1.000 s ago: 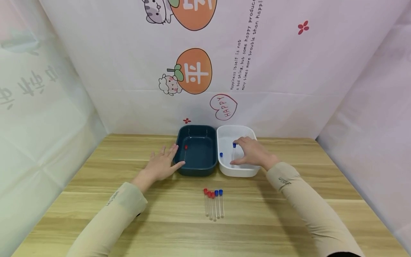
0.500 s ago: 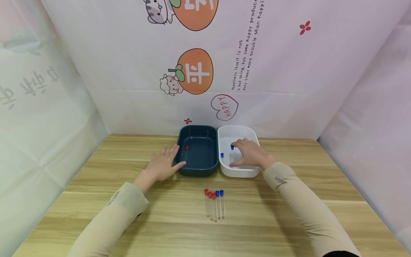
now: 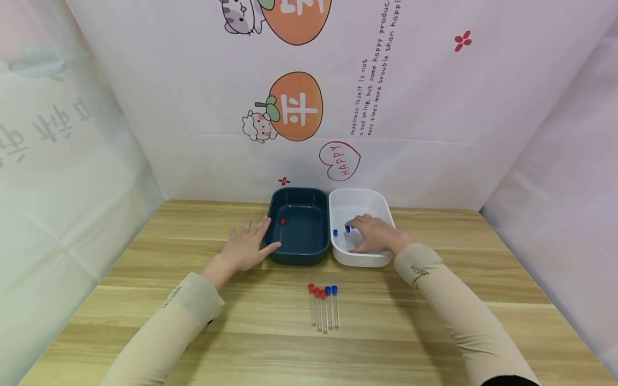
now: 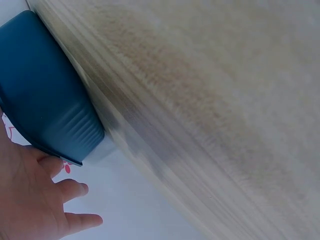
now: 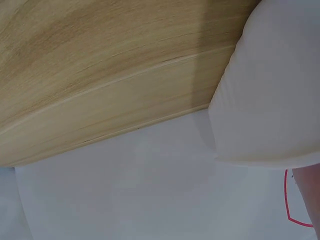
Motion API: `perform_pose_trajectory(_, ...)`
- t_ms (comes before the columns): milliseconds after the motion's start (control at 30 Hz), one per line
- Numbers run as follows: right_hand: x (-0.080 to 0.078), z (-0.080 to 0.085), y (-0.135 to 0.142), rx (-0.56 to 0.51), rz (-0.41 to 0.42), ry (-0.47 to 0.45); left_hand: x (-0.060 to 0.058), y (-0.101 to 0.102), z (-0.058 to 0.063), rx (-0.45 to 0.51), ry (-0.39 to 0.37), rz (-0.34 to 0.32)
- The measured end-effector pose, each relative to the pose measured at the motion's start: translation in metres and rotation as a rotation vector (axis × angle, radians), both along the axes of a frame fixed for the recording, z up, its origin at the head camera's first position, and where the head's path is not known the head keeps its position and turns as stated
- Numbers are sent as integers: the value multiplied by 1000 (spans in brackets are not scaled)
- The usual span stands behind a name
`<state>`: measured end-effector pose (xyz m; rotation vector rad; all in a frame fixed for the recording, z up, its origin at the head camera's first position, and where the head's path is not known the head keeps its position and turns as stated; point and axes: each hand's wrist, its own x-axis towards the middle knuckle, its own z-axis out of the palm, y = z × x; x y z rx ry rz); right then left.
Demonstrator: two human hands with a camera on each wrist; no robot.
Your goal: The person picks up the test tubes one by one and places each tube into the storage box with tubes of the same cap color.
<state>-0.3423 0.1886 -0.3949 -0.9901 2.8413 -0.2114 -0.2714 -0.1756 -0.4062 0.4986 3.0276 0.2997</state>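
In the head view my left hand [image 3: 243,249] rests with spread, straight fingers on the left rim of a dark teal bin [image 3: 301,259]; the left wrist view shows its fingertips at that rim. A red-capped test tube [image 3: 282,228] lies inside this bin. My right hand [image 3: 379,234] reaches into the white bin [image 3: 362,260], holding a blue-capped test tube [image 3: 347,229] low inside, fingers at the cap and thumb near the other end. Another blue-capped tube [image 3: 335,232] lies along the bin's left wall. The right wrist view barely shows the hand, behind the white wall.
On the wooden table [image 3: 270,343], nearer to me, several clear test tubes lie side by side, some with red caps [image 3: 317,293] and two with blue caps [image 3: 335,289]. A printed cloth [image 3: 410,166] hangs right behind the two bins, which stand side by side.
My right hand has lowered the blue-capped tube further into the white bin, toward the near left. My left hand stays on the teal bin's rim.
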Motion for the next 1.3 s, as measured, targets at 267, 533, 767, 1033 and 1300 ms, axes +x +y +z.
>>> perform_pose_trajectory(267,0,0,-5,10,-23,-65,0,-1,1,-3,3,-6)
perform_pose_trajectory(533,-4,-6,-8,17,-10,-74,0,0,0,-14,1,-5)
perform_pose_trajectory(767,-6,-6,-11,36,11,-37,1,0,0,-9,0,-1)
perform_pose_trajectory(1033,-7,-7,-11,40,2,-36,0,0,-1,-9,5,0)
perform_pose_trajectory(1300,-10,-10,-13,52,-17,-37,-1,0,-1,-9,4,1)
